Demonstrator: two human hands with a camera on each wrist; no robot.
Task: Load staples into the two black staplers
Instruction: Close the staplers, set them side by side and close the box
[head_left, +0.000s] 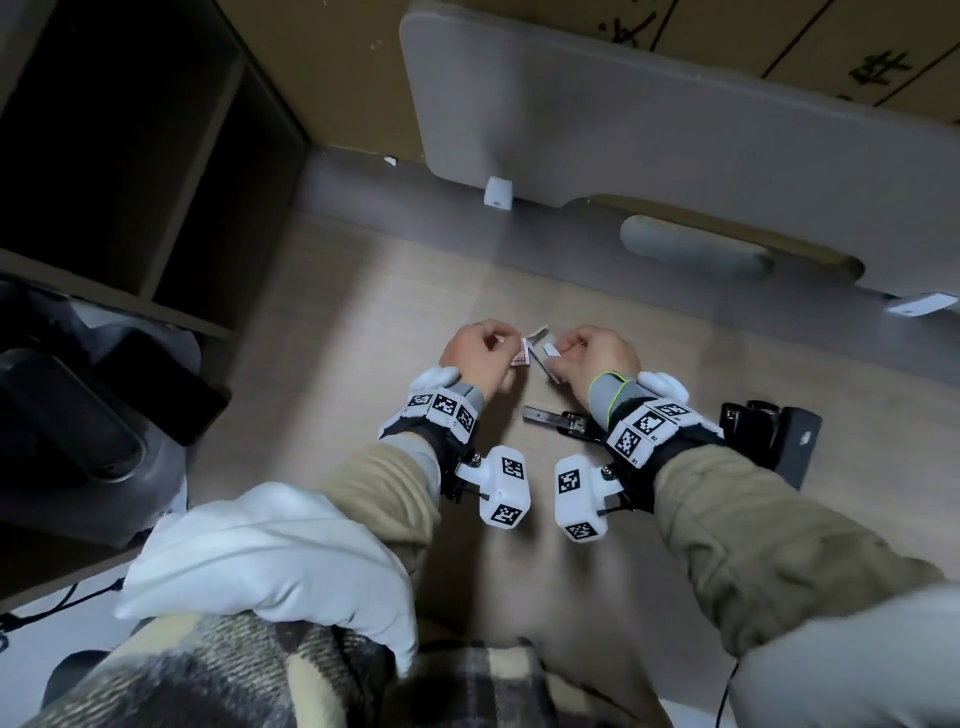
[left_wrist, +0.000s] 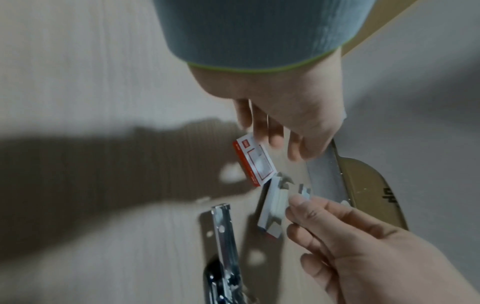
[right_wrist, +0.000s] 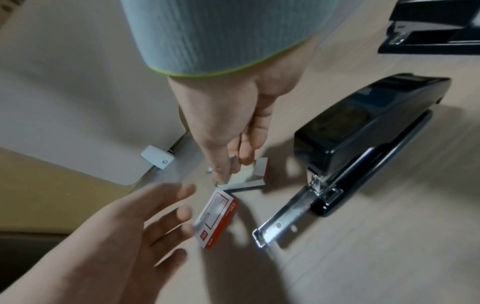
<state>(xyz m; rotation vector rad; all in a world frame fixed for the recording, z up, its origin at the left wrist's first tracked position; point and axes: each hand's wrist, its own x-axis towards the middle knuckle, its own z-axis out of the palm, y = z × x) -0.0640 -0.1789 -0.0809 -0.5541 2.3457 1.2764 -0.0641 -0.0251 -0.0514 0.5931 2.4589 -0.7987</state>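
Observation:
A red-and-white staple box sleeve (head_left: 521, 358) (left_wrist: 253, 162) (right_wrist: 217, 218) lies at my left hand's fingertips. My left hand (head_left: 498, 340) (left_wrist: 270, 142) (right_wrist: 182, 214) has its fingers spread beside it, not gripping. My right hand (head_left: 558, 348) (left_wrist: 296, 205) (right_wrist: 231, 164) pinches a grey staple strip (left_wrist: 303, 190) (right_wrist: 232, 161) at the white inner tray (left_wrist: 272, 207) (right_wrist: 249, 176). One black stapler (head_left: 566, 423) (right_wrist: 363, 131) lies by my right wrist with its metal magazine rail (left_wrist: 223, 236) (right_wrist: 285, 222) slid out. The second black stapler (head_left: 779, 441) (right_wrist: 436, 30) lies further right.
A grey panel (head_left: 623, 119) with white clips (head_left: 498, 193) (right_wrist: 157, 157) stands along the back of the wooden desk (head_left: 363, 312). A dark shelf unit (head_left: 130, 156) closes off the left. A white cloth (head_left: 270, 561) lies on my lap.

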